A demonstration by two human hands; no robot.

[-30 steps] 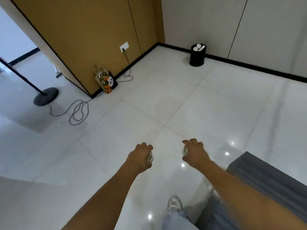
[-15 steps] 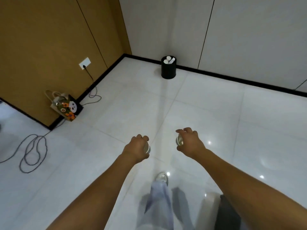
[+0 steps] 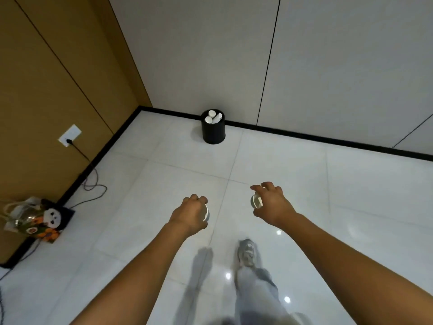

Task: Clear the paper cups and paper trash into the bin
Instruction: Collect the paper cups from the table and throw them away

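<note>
My left hand (image 3: 191, 213) grips a white paper cup (image 3: 206, 213) from above; only the cup's rim edge shows past my fingers. My right hand (image 3: 271, 204) holds a second paper cup (image 3: 257, 201) by its rim, its open mouth facing left. Both hands are stretched out over the tiled floor. Ahead, against the white wall, stands a round black bin (image 3: 213, 132) with several white paper cups (image 3: 212, 117) inside it.
A patterned tote bag (image 3: 35, 219) leans on the brown wall at left. A dark cable (image 3: 93, 181) runs from a wall socket (image 3: 69, 135) along the floor. My leg and shoe (image 3: 246, 252) step forward on glossy white tiles.
I have walked toward the bin, which now looks larger and nearer. The grey furniture and lamp stand dropped out of view. Both hands keep their cups.
</note>
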